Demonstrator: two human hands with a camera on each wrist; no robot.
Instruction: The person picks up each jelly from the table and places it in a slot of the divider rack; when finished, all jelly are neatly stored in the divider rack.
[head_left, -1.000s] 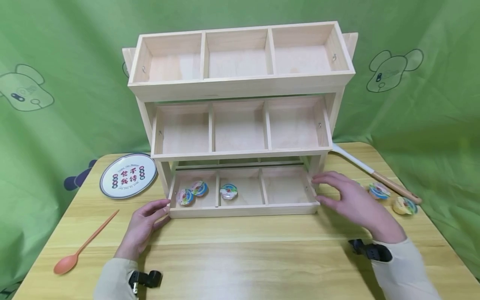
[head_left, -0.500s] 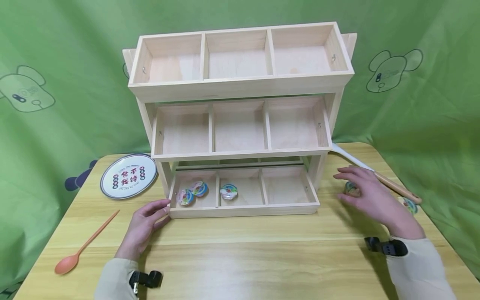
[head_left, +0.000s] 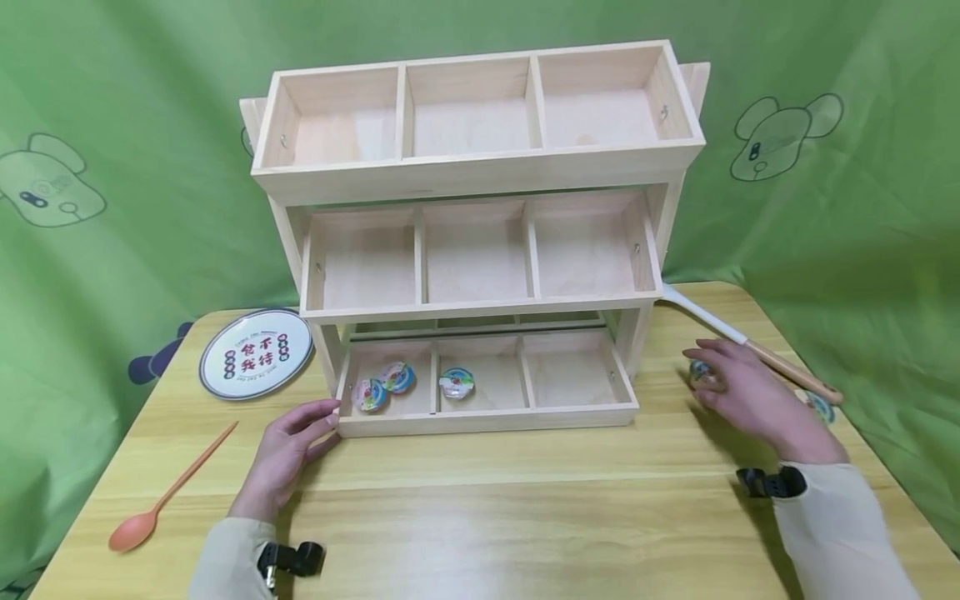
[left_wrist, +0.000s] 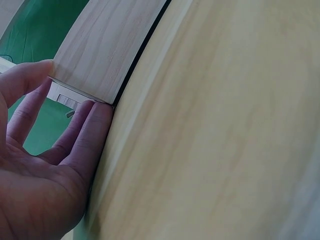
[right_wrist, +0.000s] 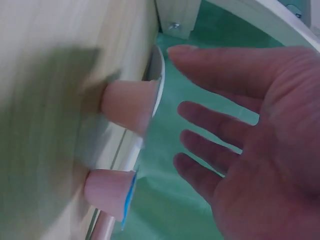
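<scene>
A three-tier wooden rack (head_left: 480, 173) has three compartments per tier. My left hand (head_left: 288, 450) rests its thumb and fingertips against the left front corner of the bottom tray (head_left: 487, 423). Three small jelly cups stand in that tray: two jelly cups (head_left: 371, 395) in the left compartment, one jelly cup (head_left: 456, 383) in the middle. To the right of the rack, my right hand (head_left: 750, 400) hovers with fingers spread over a jelly cup (head_left: 699, 370). The right wrist view shows two pinkish cups (right_wrist: 127, 105) standing on the table, apart from the fingertips.
Beyond the right hand lies a white utensil with a wooden handle (head_left: 795, 371); another jelly cup (head_left: 820, 407) is partly hidden by the hand. At the left are a round plate (head_left: 255, 383) with red characters and an orange spoon (head_left: 135, 531). A green curtain (head_left: 847, 225) hangs behind.
My right hand has left the bottom tray's right end and moved right, over the loose jelly cups. The left hand stays at the tray's left corner.
</scene>
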